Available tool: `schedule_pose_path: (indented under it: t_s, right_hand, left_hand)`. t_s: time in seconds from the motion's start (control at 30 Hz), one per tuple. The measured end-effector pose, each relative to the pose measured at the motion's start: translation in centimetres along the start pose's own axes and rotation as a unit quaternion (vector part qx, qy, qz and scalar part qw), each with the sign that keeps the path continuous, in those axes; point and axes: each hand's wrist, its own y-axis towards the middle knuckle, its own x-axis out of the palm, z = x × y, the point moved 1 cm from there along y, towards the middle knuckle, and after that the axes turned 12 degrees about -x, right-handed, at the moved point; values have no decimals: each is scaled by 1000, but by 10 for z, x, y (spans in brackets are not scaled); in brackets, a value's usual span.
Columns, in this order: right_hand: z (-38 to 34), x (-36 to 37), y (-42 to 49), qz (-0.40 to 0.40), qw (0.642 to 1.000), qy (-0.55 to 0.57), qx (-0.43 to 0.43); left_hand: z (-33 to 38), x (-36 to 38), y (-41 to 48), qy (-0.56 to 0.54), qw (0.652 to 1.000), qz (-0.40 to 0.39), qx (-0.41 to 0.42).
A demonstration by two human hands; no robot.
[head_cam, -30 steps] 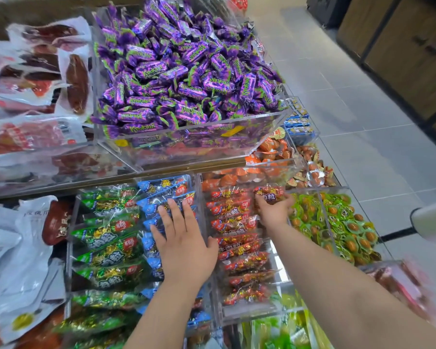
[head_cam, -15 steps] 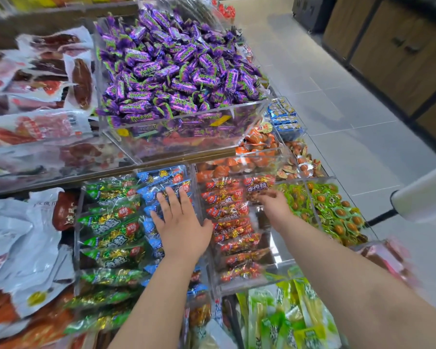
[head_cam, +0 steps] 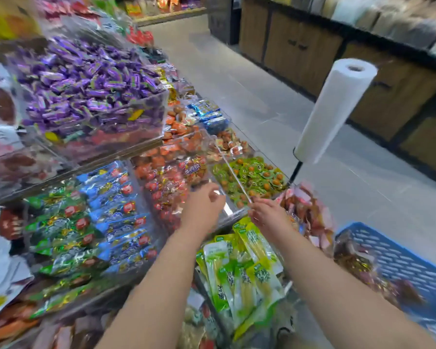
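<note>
Acrylic divider wall [head_cam: 233, 172], clear and thin, stands upright at the centre of the frame between the red foil snack packets [head_cam: 166, 187] on its left and the green round sealed cups [head_cam: 257, 175] on its right. Its long axis runs from upper left to lower right, and its near end points at the right hand [head_cam: 268, 216], whose fingertips [head_cam: 256, 201] reach that end. Blur hides whether this grip pinches the wall or only touches it. The left hand [head_cam: 203, 206] hovers by the red packets with bent fingers; I cannot tell what its grip encloses. Long green-and-yellow pouches [head_cam: 242, 268] lie between the forearms at the bottom. A white roll of plastic bags [head_cam: 335, 109] leans at upper right, and a blue plastic basket [head_cam: 398, 260] sits at lower right.
</note>
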Motion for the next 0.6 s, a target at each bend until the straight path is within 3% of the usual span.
schedule_pose_path:
  t_s: [0.13, 0.27, 0.33, 0.5, 0.6]
  right_hand:
    - [33, -100, -38, 127, 990, 5, 55]
    - [94, -210, -107, 218, 956, -66, 185]
    - [128, -261, -157, 255, 931, -84, 247]
    - [191, -337, -255, 294, 884, -112, 346]
    - [191, -363, -277, 290, 880, -103, 362]
  left_hand:
    - [-5, 92, -37, 17, 983, -177, -55]
    - [-27, 165, -89, 60, 923, -339, -172]
    - [-42, 192, -111, 80, 897, -368, -233]
    - [-76, 236, -143, 243, 851, -396, -243]
    - [-85, 250, -155, 324, 830, -385, -238]
